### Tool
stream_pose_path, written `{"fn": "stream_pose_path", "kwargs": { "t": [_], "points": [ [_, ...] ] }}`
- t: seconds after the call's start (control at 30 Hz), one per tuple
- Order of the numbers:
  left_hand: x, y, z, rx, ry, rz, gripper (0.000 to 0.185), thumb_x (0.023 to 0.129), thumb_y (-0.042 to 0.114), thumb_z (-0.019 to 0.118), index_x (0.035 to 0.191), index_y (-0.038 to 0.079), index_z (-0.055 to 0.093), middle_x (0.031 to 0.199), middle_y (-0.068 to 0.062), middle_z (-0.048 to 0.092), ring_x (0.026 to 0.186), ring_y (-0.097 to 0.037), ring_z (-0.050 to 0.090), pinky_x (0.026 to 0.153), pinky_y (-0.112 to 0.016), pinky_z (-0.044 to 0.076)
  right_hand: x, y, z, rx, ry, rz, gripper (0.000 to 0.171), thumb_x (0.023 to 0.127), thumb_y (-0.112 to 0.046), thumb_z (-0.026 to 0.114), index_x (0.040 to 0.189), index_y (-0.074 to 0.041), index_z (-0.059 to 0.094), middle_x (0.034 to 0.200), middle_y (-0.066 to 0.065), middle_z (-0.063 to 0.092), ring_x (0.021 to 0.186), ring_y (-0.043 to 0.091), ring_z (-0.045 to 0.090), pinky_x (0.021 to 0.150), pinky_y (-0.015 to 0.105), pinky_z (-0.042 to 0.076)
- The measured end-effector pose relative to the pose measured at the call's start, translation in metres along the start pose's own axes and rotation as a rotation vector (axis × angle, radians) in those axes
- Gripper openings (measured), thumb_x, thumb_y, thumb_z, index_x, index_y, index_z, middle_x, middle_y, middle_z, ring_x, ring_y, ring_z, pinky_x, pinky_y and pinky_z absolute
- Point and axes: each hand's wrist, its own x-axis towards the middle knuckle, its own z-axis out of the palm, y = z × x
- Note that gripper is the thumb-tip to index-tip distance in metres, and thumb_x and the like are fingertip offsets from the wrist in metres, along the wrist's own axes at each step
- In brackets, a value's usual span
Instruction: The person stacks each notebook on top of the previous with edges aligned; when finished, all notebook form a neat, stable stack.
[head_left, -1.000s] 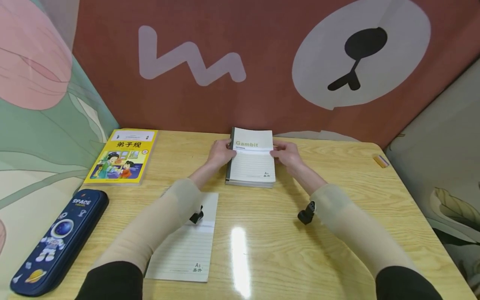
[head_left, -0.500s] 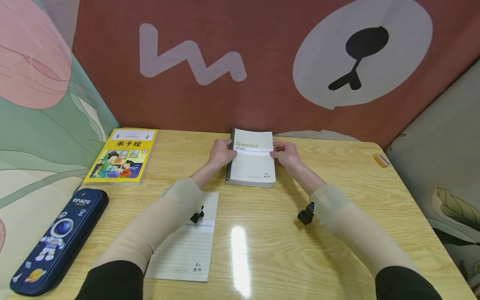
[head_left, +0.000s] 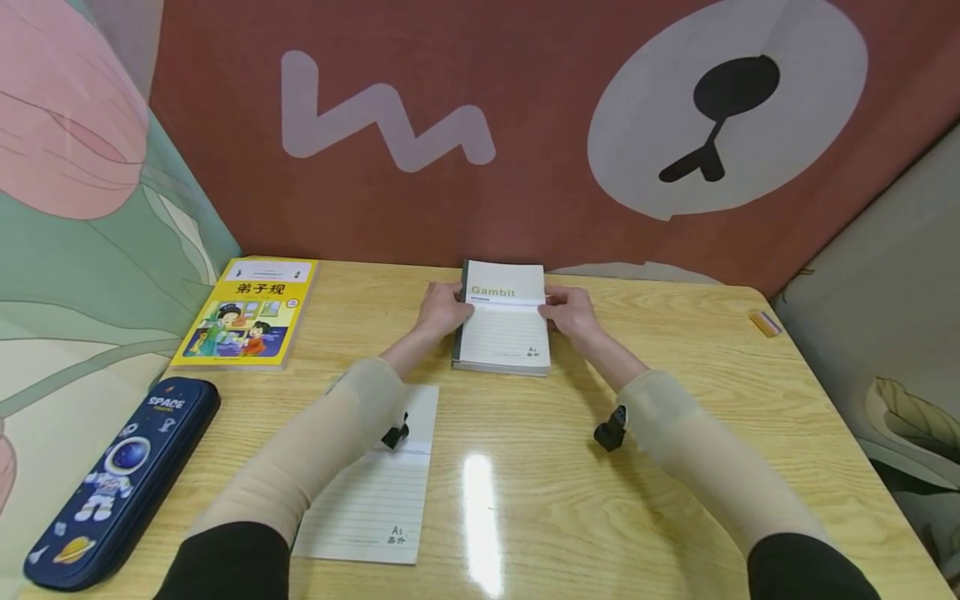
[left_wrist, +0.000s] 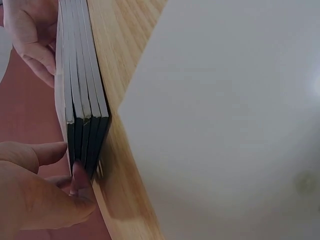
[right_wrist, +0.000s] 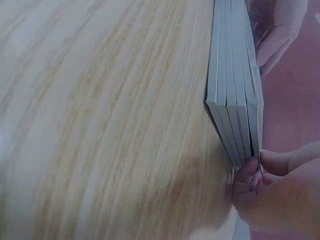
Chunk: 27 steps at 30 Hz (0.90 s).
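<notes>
A stack of notebooks [head_left: 502,321], the top one marked "Gambit", lies at the far middle of the wooden table [head_left: 675,433]. The left hand [head_left: 442,307] pinches its left edge and the right hand [head_left: 572,310] its right edge. The head view shows only the top cover; the wrist views show several thin notebooks [left_wrist: 82,95] edge-on. Nearer than the stack, a single lined notebook [head_left: 375,500] is partly hidden under the left sleeve. Left of the stack lies a yellow book [head_left: 243,312].
</notes>
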Motion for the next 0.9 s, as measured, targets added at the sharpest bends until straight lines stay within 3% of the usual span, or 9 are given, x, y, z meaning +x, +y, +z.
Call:
{"fn": "stream_pose_path", "kwargs": {
  "t": [0.3,0.43,0.53,0.6,0.73,0.9],
  "points": [
    [0.0,0.001,0.005,0.019,-0.007,0.01,0.046,0.095,0.007,0.062,0.14,0.004,0.063,0.13,-0.017,0.058,0.119,-0.027,0.043,0.104,-0.042,0.043,-0.001,0.005,-0.002,-0.109,0.024,0.0,0.054,0.099,0.0,0.056,0.152,0.002,0.045,0.136,0.023,0.057,0.098,0.013,0.056,0.075,0.016,0.051],
    [0.0,0.0,0.005,0.025,-0.012,0.025,0.045,0.096,0.009,0.061,0.141,0.003,0.062,0.131,-0.018,0.061,0.123,-0.028,0.044,0.12,-0.043,0.038,-0.001,0.007,-0.004,-0.076,0.031,-0.003,0.054,0.099,-0.001,0.056,0.152,0.002,0.045,0.126,0.019,0.058,0.092,0.01,0.056,0.074,0.015,0.052],
    [-0.002,-0.004,0.002,0.034,-0.02,0.047,0.047,0.1,0.014,0.058,0.145,0.002,0.057,0.13,-0.019,0.062,0.125,-0.028,0.046,0.123,-0.044,0.036,-0.004,0.006,-0.005,-0.056,0.071,-0.015,0.052,0.099,-0.002,0.057,0.15,0.001,0.049,0.112,0.012,0.058,0.081,0.011,0.057,0.069,0.018,0.052],
    [-0.005,-0.007,-0.006,0.037,-0.029,0.069,0.048,0.102,0.018,0.056,0.147,0.001,0.054,0.129,-0.019,0.062,0.124,-0.028,0.049,0.119,-0.045,0.04,-0.009,0.002,-0.005,-0.078,0.111,-0.049,0.049,0.1,-0.005,0.057,0.148,-0.001,0.053,0.105,0.008,0.058,0.076,0.012,0.056,0.064,0.018,0.051],
    [-0.019,-0.015,-0.032,0.043,-0.056,0.128,0.051,0.104,0.021,0.055,0.15,0.001,0.05,0.132,-0.019,0.06,0.117,-0.029,0.055,0.1,-0.043,0.05,-0.026,-0.011,-0.004,-0.104,0.149,-0.149,0.042,0.1,-0.01,0.059,0.142,-0.004,0.061,0.101,0.008,0.06,0.079,0.019,0.06,0.065,0.023,0.054],
    [-0.04,-0.03,-0.072,0.102,-0.098,0.215,0.048,0.105,0.024,0.053,0.148,0.004,0.053,0.134,-0.02,0.061,0.115,-0.034,0.06,0.089,-0.041,0.053,-0.057,-0.024,0.004,-0.082,0.051,-0.257,0.041,0.099,-0.01,0.058,0.14,-0.003,0.062,0.104,0.014,0.064,0.09,0.028,0.065,0.072,0.028,0.06]
  ]
}}
